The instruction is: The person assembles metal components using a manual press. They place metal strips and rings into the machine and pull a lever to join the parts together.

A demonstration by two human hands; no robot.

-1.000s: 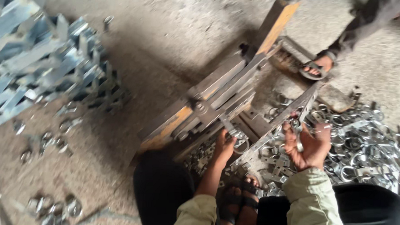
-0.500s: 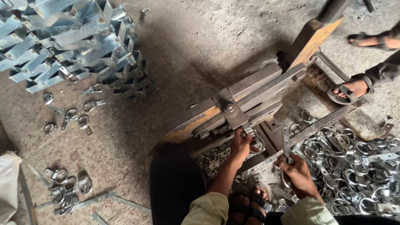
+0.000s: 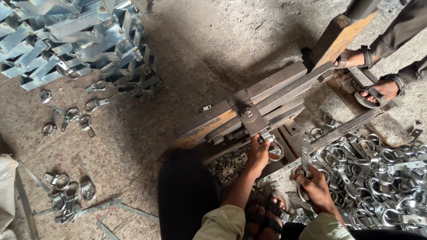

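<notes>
My left hand [image 3: 258, 154] is at the front of a hand-operated metal press [image 3: 251, 115], its fingers closed on a small shiny ring clamp [image 3: 274, 152] set under the press head. To the right, my right hand [image 3: 315, 186] rests at the edge of a heap of galvanised ring clamps [image 3: 386, 175]. It grips one clamp with an upright strip [image 3: 305, 155]. My sandalled feet [image 3: 266, 215] sit between my arms, beside a dark cushion [image 3: 185, 196].
Another person's sandalled feet [image 3: 375, 90] stand on the press frame at the right. A stack of galvanised brackets [image 3: 64, 40] fills the upper left. Loose clamps [image 3: 67, 193] and metal strips lie on the concrete floor, with a white sack [image 3: 1, 203] at the left edge.
My right hand has come down from an open, raised pose into the clamp heap and closed on a piece. My left hand has stayed at the press head. The view has shifted.
</notes>
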